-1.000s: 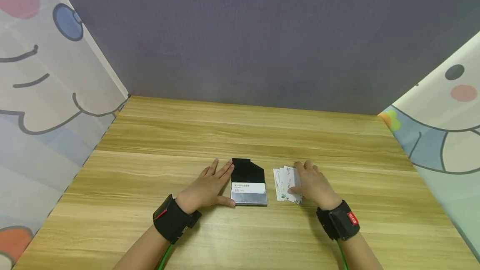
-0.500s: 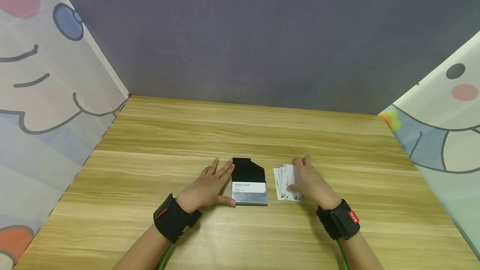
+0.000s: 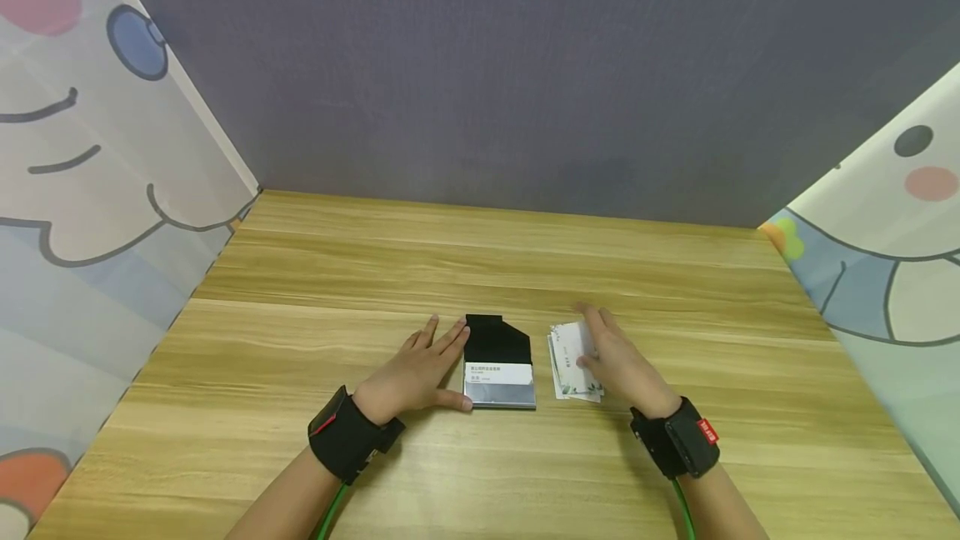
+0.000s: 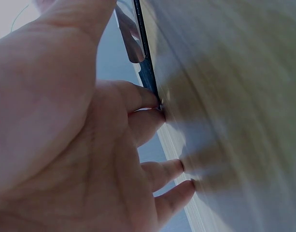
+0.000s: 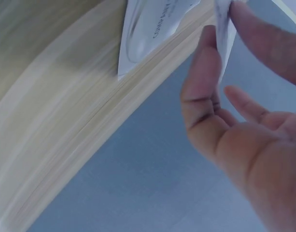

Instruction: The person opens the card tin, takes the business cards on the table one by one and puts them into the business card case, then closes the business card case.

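Note:
An open business card case (image 3: 497, 343) lies on the table, its black lid folded back. A white card (image 3: 510, 374) shows above its shiny silver lower part. My left hand (image 3: 405, 377) lies spread at the left side of the case, fingertips and thumb touching its edge; in the left wrist view the fingertips rest on the wood beside the dark case edge (image 4: 147, 77). To the right, my right hand (image 3: 628, 369) pinches a white business card (image 3: 572, 357) between thumb and forefinger, over a few other cards. The right wrist view shows this pinched card (image 5: 223, 41) edge-on, apart from a printed card (image 5: 150, 31).
The wooden table (image 3: 480, 265) runs back to a dark grey panel (image 3: 510, 73). Cartoon-printed walls (image 3: 112, 140) stand at both sides. Black straps (image 3: 348, 436) with green cables sit on both wrists.
My right hand has shifted the top card to the left over the others, and its fingers have risen slightly. The left hand and the case stay in place.

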`<state>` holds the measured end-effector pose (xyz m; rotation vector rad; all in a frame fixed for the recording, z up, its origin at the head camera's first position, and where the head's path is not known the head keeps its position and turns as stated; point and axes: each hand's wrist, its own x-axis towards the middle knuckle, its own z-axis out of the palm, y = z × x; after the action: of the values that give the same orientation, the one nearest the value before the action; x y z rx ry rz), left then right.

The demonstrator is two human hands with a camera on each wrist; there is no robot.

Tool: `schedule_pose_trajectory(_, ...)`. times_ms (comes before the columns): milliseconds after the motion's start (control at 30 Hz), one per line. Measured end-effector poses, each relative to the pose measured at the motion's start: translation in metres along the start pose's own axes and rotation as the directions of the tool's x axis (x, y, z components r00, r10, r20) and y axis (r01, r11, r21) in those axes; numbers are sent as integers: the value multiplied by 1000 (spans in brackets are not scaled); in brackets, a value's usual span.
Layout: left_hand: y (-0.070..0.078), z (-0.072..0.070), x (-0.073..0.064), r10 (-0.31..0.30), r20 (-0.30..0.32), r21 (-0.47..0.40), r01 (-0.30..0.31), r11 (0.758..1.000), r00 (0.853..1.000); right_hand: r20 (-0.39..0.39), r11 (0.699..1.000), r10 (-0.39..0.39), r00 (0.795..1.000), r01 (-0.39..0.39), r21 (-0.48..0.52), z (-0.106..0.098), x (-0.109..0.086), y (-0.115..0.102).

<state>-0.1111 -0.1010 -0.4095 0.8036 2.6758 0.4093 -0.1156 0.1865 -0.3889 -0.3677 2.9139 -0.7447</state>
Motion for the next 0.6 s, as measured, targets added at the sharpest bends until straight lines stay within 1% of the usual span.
schedule_pose_trajectory(133, 0, 0, 0, -1, -2, -5, 1, 1000, 1000, -27, 999, -46, 999, 46, 11, 0, 0, 0)
schedule_pose_trajectory(333, 0, -1, 0, -2, 1, -3, 2, 1000, 1000, -33, 996, -69, 997, 71, 54, -2, 2, -2)
schedule_pose_trajectory(467, 0, 0, 0, 4, -7, -13, -4, 1000, 1000, -38, 994, -72, 997, 75, 85, -2, 2, -2)
schedule_pose_trajectory(600, 0, 0, 0, 4, -8, -14, -4, 1000, 1000, -53, 994, -63, 997, 68, 89, -3, 2, -4)
